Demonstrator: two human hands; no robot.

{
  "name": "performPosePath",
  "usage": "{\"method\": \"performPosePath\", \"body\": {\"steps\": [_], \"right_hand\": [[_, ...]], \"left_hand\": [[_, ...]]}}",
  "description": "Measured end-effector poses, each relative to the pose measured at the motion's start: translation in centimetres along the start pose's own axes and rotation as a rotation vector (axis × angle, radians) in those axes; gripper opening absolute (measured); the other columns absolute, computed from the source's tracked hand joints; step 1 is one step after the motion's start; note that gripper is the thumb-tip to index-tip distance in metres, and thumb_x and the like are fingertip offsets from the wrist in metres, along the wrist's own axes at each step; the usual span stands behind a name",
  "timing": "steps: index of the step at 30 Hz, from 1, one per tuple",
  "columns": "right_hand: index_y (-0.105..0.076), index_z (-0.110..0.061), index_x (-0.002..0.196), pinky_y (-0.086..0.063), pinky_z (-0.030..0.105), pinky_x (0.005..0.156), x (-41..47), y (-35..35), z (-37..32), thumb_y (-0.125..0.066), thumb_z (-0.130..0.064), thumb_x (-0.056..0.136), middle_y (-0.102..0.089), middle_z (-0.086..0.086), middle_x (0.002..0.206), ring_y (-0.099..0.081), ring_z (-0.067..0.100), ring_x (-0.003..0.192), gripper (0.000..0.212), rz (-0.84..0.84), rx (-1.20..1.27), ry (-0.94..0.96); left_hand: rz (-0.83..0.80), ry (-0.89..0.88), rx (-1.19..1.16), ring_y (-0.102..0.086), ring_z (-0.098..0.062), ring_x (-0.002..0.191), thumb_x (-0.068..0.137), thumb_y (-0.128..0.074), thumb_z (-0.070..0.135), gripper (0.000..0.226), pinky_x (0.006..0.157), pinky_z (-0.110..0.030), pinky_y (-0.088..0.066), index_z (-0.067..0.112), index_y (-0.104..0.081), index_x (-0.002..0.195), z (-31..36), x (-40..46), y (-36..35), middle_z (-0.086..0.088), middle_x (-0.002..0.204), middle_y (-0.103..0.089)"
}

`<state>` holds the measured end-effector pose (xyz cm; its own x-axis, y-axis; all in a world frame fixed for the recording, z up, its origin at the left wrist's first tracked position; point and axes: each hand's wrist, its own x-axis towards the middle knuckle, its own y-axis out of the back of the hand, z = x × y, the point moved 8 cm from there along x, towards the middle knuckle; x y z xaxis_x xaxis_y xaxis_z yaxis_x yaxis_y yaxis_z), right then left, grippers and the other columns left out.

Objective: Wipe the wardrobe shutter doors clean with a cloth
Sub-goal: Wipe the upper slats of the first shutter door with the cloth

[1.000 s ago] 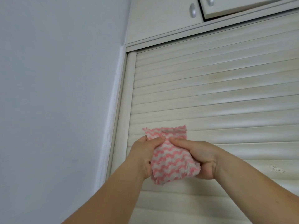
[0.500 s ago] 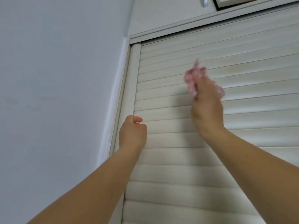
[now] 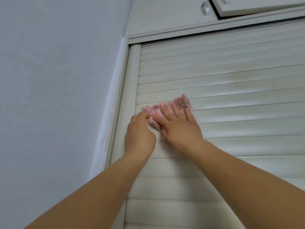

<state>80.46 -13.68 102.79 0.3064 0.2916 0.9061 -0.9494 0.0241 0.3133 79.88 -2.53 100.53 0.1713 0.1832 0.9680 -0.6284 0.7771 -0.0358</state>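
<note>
A pink-and-white patterned cloth [image 3: 166, 108] lies flat against the white slatted shutter door [image 3: 231, 96], near its left edge. My right hand [image 3: 179, 128] presses on the cloth with straight, spread fingers. My left hand [image 3: 140, 136] is just left of it, fingers curled, thumb and forefinger at the cloth's left edge; whether they pinch it I cannot tell. Most of the cloth's lower part is hidden under my right hand.
The rounded door frame post [image 3: 130, 90] runs down the shutter's left side, next to a plain white wall [image 3: 57, 96]. Above the shutter are upper cabinet doors with a metal knob [image 3: 205, 8]; the right one stands slightly ajar.
My right hand came down and left from higher on the shutter and now presses the cloth flat. My left hand rose to the cloth's left edge.
</note>
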Motion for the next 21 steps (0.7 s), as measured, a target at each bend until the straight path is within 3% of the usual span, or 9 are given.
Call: {"method": "performPosePath", "body": {"steps": [6,10,14,17,21], "right_hand": [[-0.011,-0.047,0.148,0.007,0.048,0.116,-0.9,1.9,5.5,-0.017,-0.041,0.102,0.008,-0.010,0.159,0.013,0.022,0.146,0.046,0.058,0.004,-0.228],[-0.014,-0.040,0.148,0.009,0.053,0.113,-0.2,2.7,7.2,-0.027,-0.027,0.099,0.007,-0.006,0.160,0.015,0.028,0.145,0.052,0.099,0.016,-0.404],[-0.007,-0.038,0.150,0.013,0.055,0.111,3.1,2.1,3.6,-0.030,-0.018,0.097,0.015,-0.006,0.159,0.018,0.029,0.144,0.061,0.072,-0.022,-0.293],[-0.012,-0.040,0.149,0.013,0.054,0.112,5.2,1.4,0.6,-0.025,-0.026,0.102,0.013,-0.008,0.159,0.018,0.028,0.144,0.051,0.030,-0.028,-0.131],[-0.016,-0.046,0.147,0.011,0.051,0.115,5.9,1.6,0.7,-0.019,-0.045,0.102,0.004,-0.009,0.160,0.012,0.023,0.146,0.046,0.011,-0.057,-0.033]], "left_hand": [[-0.175,-0.112,0.192,-0.039,-0.021,0.125,0.084,-0.039,-0.007,0.058,0.102,-0.032,-0.035,0.017,-0.040,0.137,1.0,1.4,-1.2,-0.004,0.137,-0.041],[-0.278,-0.150,0.235,-0.030,-0.019,0.133,0.090,-0.041,-0.001,0.057,0.105,-0.024,-0.025,0.015,-0.030,0.144,0.6,1.6,-1.9,-0.003,0.145,-0.032],[-0.237,-0.205,0.256,-0.034,-0.020,0.127,0.086,-0.039,-0.004,0.057,0.101,-0.027,-0.031,0.014,-0.033,0.140,0.5,1.4,-1.8,-0.004,0.137,-0.040],[-0.174,-0.162,0.231,-0.043,-0.021,0.117,0.083,-0.037,-0.005,0.059,0.091,-0.031,-0.040,0.016,-0.030,0.138,0.4,1.3,-1.3,-0.006,0.127,-0.048],[-0.102,-0.133,0.272,-0.045,-0.022,0.113,0.085,-0.038,0.000,0.059,0.080,-0.032,-0.041,0.020,-0.026,0.139,0.9,1.1,-1.3,-0.005,0.123,-0.049]]}}
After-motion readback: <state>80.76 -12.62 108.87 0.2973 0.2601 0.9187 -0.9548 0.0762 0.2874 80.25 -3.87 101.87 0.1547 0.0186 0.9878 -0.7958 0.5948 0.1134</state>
